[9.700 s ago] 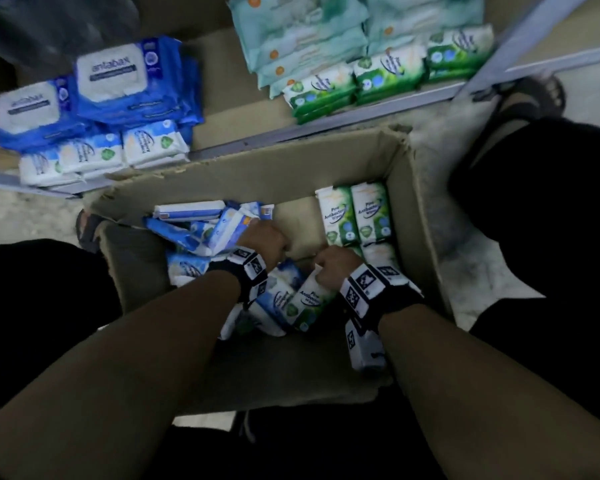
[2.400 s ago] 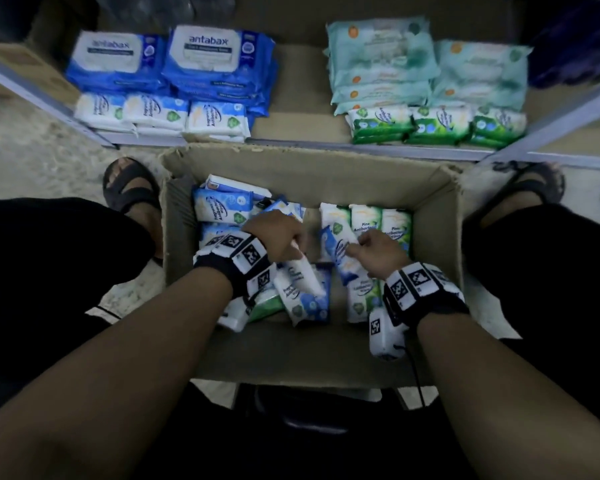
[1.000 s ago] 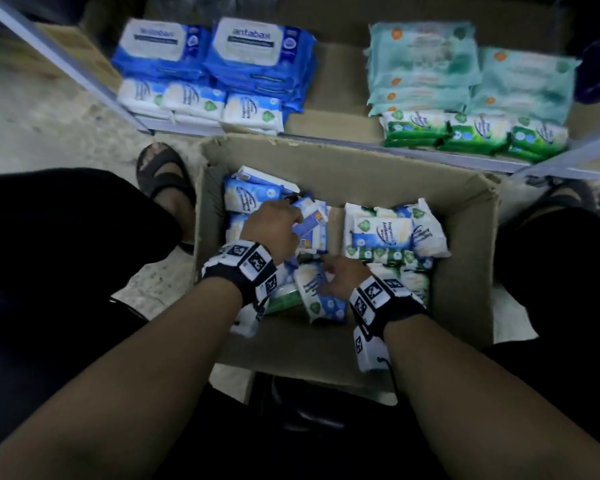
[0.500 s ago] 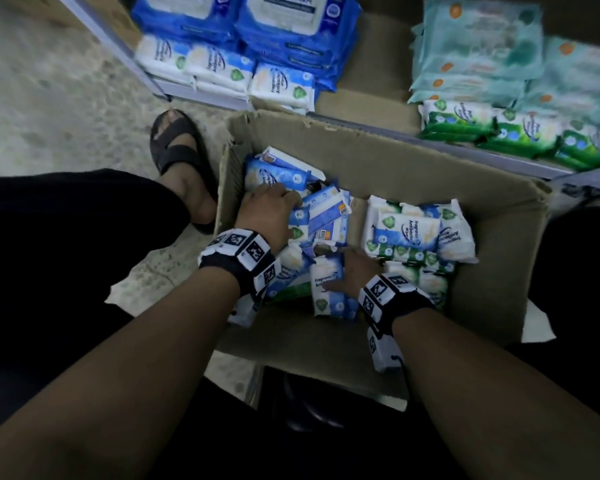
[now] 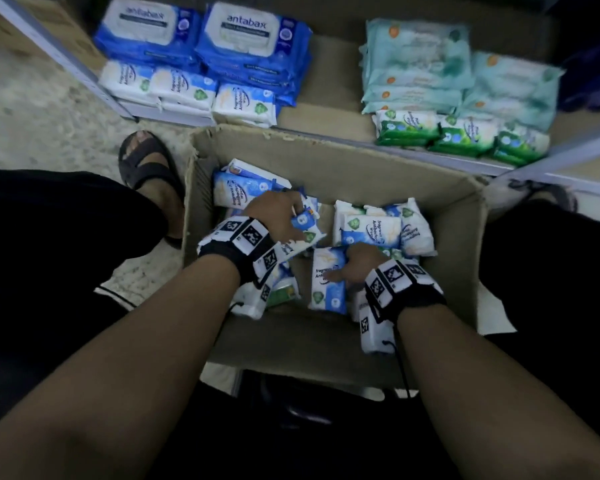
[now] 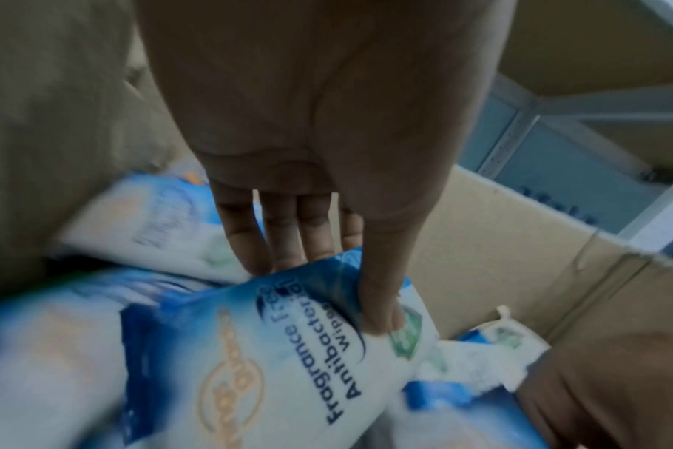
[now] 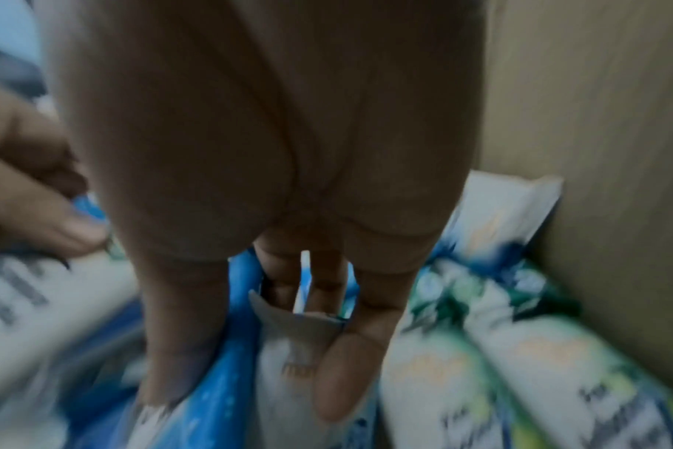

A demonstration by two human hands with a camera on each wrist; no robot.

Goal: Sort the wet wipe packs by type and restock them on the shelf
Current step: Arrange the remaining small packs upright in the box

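A cardboard box (image 5: 326,150) on the floor holds several small wipe packs. My left hand (image 5: 281,216) reaches into the blue-and-white pile on the left. It pinches one blue-and-white fragrance-free pack (image 6: 288,349) between thumb and fingers (image 6: 377,303). My right hand (image 5: 350,268) is near the box's front and grips another blue-and-white pack (image 5: 328,282) with thumb and fingers curled round it (image 7: 288,364). More blue-and-white packs (image 5: 371,230) lie heaped at the right, over green ones (image 7: 519,364).
The low shelf (image 5: 329,98) behind the box carries large blue Antabax packs (image 5: 246,36), small blue-and-white packs (image 5: 187,84), teal packs (image 5: 420,64) and small green packs (image 5: 465,136). My sandalled feet (image 5: 146,161) flank the box. A shelf post (image 5: 59,53) runs at left.
Both hands stay inside the box. The left hand has shifted right over the blue pile and pinched a pack. The right hand keeps its hold on the front pack.
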